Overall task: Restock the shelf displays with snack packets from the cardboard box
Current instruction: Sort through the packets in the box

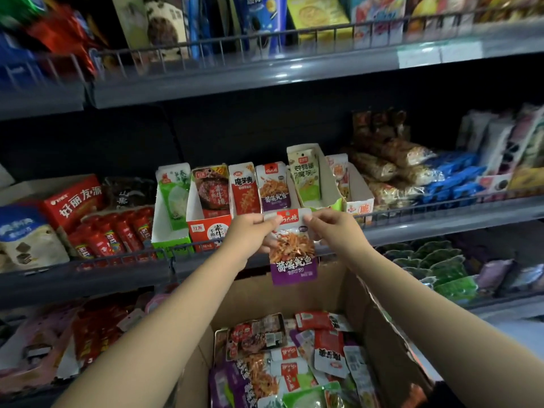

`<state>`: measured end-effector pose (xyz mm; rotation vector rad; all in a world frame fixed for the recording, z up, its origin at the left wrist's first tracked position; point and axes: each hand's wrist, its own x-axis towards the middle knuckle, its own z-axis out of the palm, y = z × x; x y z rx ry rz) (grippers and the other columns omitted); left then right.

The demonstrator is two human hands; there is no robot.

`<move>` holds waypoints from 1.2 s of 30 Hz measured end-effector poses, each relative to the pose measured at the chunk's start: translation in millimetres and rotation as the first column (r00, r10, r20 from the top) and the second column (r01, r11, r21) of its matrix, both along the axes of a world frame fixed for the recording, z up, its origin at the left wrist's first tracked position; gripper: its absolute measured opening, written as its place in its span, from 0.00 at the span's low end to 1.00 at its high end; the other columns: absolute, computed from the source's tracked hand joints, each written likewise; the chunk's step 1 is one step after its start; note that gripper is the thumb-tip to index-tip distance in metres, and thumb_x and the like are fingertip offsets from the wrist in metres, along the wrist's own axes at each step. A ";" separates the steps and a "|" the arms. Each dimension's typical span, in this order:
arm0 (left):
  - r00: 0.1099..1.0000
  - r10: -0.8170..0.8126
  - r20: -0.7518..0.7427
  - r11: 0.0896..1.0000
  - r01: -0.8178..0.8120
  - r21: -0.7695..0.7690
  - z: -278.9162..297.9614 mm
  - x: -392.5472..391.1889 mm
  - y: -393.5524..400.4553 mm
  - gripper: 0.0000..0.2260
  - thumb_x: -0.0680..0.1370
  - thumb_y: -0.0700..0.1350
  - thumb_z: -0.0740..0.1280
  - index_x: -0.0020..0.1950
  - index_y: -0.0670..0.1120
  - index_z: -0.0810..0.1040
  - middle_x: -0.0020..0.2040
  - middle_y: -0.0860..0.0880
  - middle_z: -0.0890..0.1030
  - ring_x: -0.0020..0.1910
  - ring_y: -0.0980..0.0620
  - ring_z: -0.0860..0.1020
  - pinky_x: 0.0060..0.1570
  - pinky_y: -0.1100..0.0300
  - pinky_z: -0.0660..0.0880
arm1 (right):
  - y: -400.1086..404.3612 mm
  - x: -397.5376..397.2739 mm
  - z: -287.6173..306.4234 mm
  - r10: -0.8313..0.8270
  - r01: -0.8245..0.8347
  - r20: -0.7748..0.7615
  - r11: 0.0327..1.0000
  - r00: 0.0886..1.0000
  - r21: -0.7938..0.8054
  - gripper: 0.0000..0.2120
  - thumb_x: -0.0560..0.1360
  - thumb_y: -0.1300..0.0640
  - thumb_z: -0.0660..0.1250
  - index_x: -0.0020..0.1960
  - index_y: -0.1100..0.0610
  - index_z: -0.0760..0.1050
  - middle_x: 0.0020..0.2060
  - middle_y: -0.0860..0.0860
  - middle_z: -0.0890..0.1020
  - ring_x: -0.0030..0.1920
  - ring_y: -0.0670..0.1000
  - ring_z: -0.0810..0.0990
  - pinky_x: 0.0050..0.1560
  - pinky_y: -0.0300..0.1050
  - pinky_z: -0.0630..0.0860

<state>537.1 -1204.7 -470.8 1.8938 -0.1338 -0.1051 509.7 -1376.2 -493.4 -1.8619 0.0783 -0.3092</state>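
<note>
A purple and white snack packet (293,251) with an orange shredded picture hangs upright in front of the middle shelf rail. My left hand (250,234) pinches its top left corner and my right hand (332,228) pinches its top right corner. Directly behind it on the shelf stands a matching purple packet (272,187) in a row of display boxes. Below, the open cardboard box (294,293) holds several mixed red, purple and green packets (294,357).
Display boxes on the middle shelf hold green (173,195), dark red (212,189), red (244,187) and pale green (306,175) packets. A wire rail (441,207) runs along the shelf front. Red pouches sit left, blue and brown bags right. Upper and lower shelves are stocked.
</note>
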 end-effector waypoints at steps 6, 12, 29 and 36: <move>0.998 0.019 0.057 0.999 -0.017 -0.049 28.1 48.0 -20.9 0.17 0.77 0.48 0.68 0.62 0.41 0.76 0.41 0.48 0.81 0.37 0.55 0.80 0.36 0.65 0.79 | -15.9 42.1 19.4 -0.040 0.041 0.079 0.999 0.996 -0.017 0.10 0.77 0.51 0.66 0.50 0.56 0.81 0.39 0.44 0.80 0.40 0.43 0.76 0.43 0.40 0.73; 0.984 0.076 0.162 0.994 -0.061 -0.092 57.7 103.6 -32.4 0.12 0.77 0.47 0.68 0.57 0.41 0.78 0.39 0.48 0.80 0.34 0.56 0.79 0.31 0.67 0.77 | -20.4 97.8 45.3 -0.066 0.094 0.185 0.985 0.980 -0.146 0.14 0.78 0.48 0.62 0.50 0.57 0.81 0.39 0.51 0.81 0.40 0.48 0.76 0.38 0.41 0.71; 0.920 0.141 0.367 0.964 -0.213 0.162 20.7 218.3 -33.1 0.04 0.80 0.47 0.63 0.53 0.48 0.72 0.44 0.51 0.79 0.39 0.55 0.79 0.38 0.62 0.75 | -12.9 231.0 36.2 -0.109 0.176 0.166 0.865 0.980 -0.470 0.11 0.79 0.53 0.59 0.59 0.54 0.74 0.49 0.55 0.81 0.47 0.57 0.80 0.46 0.49 0.78; 0.878 0.148 0.456 0.919 -0.292 0.264 1.9 235.3 -29.4 0.02 0.77 0.44 0.68 0.45 0.49 0.76 0.39 0.55 0.75 0.38 0.58 0.73 0.40 0.63 0.68 | -18.7 256.6 14.7 -0.097 0.173 0.174 0.848 0.980 -0.501 0.08 0.76 0.53 0.64 0.53 0.51 0.78 0.56 0.55 0.76 0.49 0.54 0.77 0.45 0.42 0.70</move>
